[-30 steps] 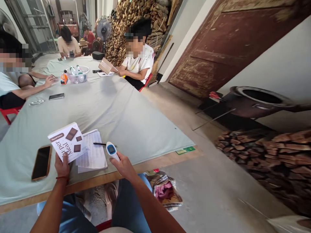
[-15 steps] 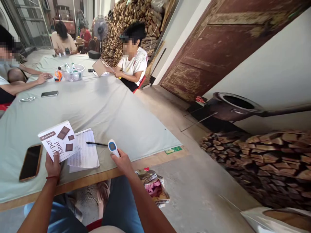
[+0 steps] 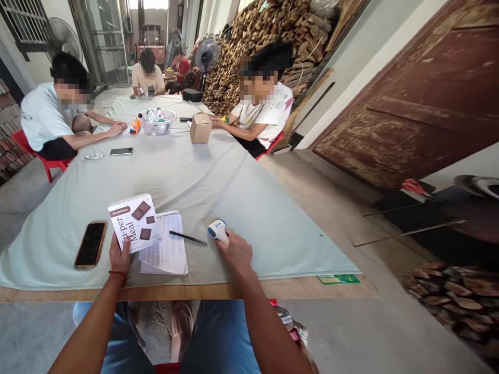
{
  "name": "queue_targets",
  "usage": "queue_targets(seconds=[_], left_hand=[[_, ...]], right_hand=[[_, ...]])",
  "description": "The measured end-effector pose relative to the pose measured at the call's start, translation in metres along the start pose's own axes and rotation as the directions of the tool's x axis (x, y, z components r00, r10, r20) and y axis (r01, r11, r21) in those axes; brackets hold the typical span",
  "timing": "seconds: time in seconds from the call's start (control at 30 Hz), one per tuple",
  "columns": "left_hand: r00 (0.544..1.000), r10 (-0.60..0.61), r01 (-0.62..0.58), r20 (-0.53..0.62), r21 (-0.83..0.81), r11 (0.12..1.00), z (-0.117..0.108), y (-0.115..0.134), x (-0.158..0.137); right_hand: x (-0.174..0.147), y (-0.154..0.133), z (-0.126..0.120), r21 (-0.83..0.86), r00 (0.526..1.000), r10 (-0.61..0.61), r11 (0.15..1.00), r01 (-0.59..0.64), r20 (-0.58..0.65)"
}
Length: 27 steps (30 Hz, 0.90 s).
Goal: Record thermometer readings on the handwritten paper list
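- The white box (image 3: 134,221), lettered "Meal", is held tilted near the table's front edge, its lower end clamped in the left hand (image 3: 119,254), thumb across the face.
- The white handheld device (image 3: 218,231) has its handle clasped in the right hand (image 3: 236,254) (whether it touches the cloth, I cannot tell).
- Between the hands lie printed sheets (image 3: 167,254), partly hidden by the box, and a black pen (image 3: 188,238).
- Left of the box, a phone (image 3: 90,244) lies near the front edge.
- The pale cloth (image 3: 273,223) spreads rightward to a slanting edge, and forward to a cardboard box (image 3: 200,129), well apart.
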<state>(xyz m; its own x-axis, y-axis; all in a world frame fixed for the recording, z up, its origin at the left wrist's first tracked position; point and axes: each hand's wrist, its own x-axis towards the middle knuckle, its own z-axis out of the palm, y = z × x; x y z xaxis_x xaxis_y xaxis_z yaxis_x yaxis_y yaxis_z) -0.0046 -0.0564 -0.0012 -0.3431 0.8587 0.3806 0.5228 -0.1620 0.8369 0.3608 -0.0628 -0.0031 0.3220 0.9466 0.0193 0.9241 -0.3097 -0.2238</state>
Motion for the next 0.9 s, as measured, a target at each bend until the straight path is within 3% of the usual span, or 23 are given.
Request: queue_targets(seconds=[0.17, 0.3, 0.4, 0.6, 0.77, 0.9], left_hand=[[1.000, -0.020, 0.020, 0.022, 0.001, 1.000, -0.001, 0.004, -0.002], [1.000, -0.004, 0.004, 0.015, -0.016, 1.000, -0.001, 0.005, -0.002], [1.000, -0.019, 0.020, 0.016, -0.029, 0.999, 0.000, 0.005, -0.003], [1.000, -0.012, 0.013, 0.021, -0.043, 0.999, 0.000, 0.005, -0.003], [1.000, -0.015, 0.015, 0.007, -0.049, 0.999, 0.000, 0.005, -0.003], [1.000, -0.009, 0.010, 0.012, -0.043, 0.999, 0.000, 0.004, -0.003]], right_hand=[[-0.006, 0.002, 0.017, 0.052, 0.979, -0.005, 0.999, 0.016, -0.204], [-0.014, -0.018, 0.028, 0.163, 0.918, -0.193, 0.951, 0.261, -0.347], [-0.021, -0.039, 0.035, 0.190, 0.899, -0.320, 0.903, 0.385, -0.298], [-0.028, -0.061, 0.037, 0.063, 0.956, -0.263, 0.960, 0.272, -0.129], [-0.028, -0.059, 0.031, 0.058, 0.944, -0.299, 0.949, 0.309, -0.136], [-0.028, -0.053, 0.028, 0.153, 0.950, -0.247, 0.949, 0.277, -0.192]])
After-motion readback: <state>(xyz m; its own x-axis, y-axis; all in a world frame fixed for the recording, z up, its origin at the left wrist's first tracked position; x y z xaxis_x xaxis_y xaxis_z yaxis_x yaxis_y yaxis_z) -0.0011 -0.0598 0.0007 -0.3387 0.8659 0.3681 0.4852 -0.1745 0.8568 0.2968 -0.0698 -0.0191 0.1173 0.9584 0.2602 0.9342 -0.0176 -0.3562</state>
